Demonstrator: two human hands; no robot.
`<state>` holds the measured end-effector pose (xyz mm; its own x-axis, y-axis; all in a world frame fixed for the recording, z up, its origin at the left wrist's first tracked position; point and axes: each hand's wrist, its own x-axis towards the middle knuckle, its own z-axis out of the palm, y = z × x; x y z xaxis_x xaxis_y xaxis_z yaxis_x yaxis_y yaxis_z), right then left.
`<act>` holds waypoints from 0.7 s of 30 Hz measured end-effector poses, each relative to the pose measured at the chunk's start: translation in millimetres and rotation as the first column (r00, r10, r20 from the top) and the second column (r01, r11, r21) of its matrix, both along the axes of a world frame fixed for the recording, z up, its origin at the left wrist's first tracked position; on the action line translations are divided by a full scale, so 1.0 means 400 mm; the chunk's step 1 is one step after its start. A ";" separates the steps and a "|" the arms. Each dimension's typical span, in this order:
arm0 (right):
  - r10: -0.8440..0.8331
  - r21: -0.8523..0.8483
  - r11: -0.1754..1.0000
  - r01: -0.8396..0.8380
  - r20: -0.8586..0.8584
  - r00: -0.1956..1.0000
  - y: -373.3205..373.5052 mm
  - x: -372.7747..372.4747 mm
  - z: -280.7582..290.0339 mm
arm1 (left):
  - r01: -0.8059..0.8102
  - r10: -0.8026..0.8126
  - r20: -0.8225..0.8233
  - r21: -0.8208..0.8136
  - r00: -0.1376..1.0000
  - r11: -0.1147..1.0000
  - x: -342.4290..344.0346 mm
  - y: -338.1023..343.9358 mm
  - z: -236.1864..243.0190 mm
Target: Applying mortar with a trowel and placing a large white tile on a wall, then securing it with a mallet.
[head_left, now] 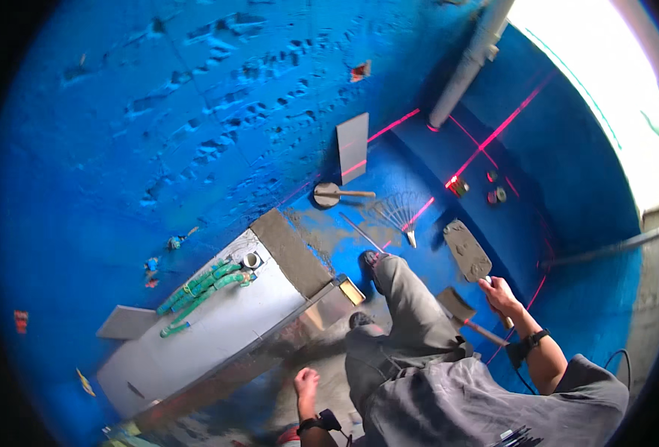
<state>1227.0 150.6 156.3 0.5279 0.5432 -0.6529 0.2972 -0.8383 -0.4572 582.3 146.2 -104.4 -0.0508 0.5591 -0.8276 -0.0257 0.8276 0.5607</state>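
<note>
My right hand (499, 298) grips the handle of a rectangular steel trowel (465, 249), whose blade carries grey mortar. Under it on the blue floor lies a shovel (452, 305) with a red shaft. My left hand (306, 384) hangs low with curled fingers, nothing visible in it, beside a long ledge with a white top (195, 343). Green pipes (203, 294) and a white pipe stub (251, 260) sit on that ledge, and a band of wet mortar (288, 246) covers its far end.
A grey panel (353, 149) leans on the blue wall. A round mallet (328, 194), a wire rake (405, 216) and a laser level (458, 186) with red lines lie beyond my feet. A vertical pipe (460, 82) stands in the corner; a bright opening (598, 82) is right.
</note>
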 end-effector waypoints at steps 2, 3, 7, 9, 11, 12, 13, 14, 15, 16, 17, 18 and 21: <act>0.136 -0.021 0.991 -0.135 0.071 0.988 0.131 0.058 0.008 | -0.198 0.202 -0.048 0.071 0.978 0.978 0.067 -0.042 -0.014; 0.207 -0.005 0.978 -0.207 0.062 0.976 0.223 0.073 0.009 | -0.238 0.241 -0.009 0.120 0.971 0.964 0.066 -0.076 -0.010; 0.567 -0.015 0.811 -0.584 0.261 0.781 0.528 0.111 -0.068 | -0.374 0.366 -0.111 -0.055 0.924 0.926 0.159 -0.161 -0.007; 0.648 -0.066 0.758 -0.648 0.179 0.740 0.701 0.025 -0.055 | -0.416 0.394 -0.178 -0.106 0.902 0.903 0.226 -0.188 0.015; 0.842 -0.124 0.470 -0.874 0.362 0.401 0.829 0.000 -0.151 | -0.468 0.438 -0.204 -0.137 0.876 0.873 0.298 -0.196 0.013; 0.862 -0.212 0.483 -0.850 0.287 0.418 0.907 -0.071 -0.150 | -0.460 0.428 -0.215 -0.128 0.878 0.879 0.331 -0.197 0.008; 0.890 -0.234 0.416 -0.879 0.300 0.342 0.971 -0.095 -0.196 | -0.479 0.447 -0.219 -0.125 0.867 0.869 0.370 -0.177 -0.005; 0.910 -0.226 0.360 -0.905 0.300 0.287 1.039 -0.111 -0.265 | -0.460 0.427 -0.247 -0.092 0.870 0.883 0.395 -0.155 -0.021; 0.933 -0.217 0.283 -0.934 0.287 0.216 1.096 -0.157 -0.339 | -0.455 0.419 -0.285 -0.072 0.862 0.887 0.426 -0.164 -0.039; 0.948 -0.186 0.231 -0.955 0.266 0.177 1.165 -0.209 -0.404 | -0.481 0.440 -0.304 -0.073 0.845 0.874 0.452 -0.164 -0.066; 0.963 -0.149 0.165 -0.975 0.240 0.126 1.238 -0.283 -0.460 | -0.514 0.461 -0.362 -0.059 0.810 0.856 0.497 -0.187 -0.088; 0.964 -0.120 0.094 -0.988 0.258 0.061 1.296 -0.335 -0.534 | -0.528 0.468 -0.411 -0.040 0.783 0.848 0.535 -0.195 -0.123; 0.903 -0.044 -0.125 -0.991 0.408 -0.132 1.460 -0.467 -0.822 | -0.528 0.472 -0.540 0.059 0.697 0.847 0.595 -0.167 -0.290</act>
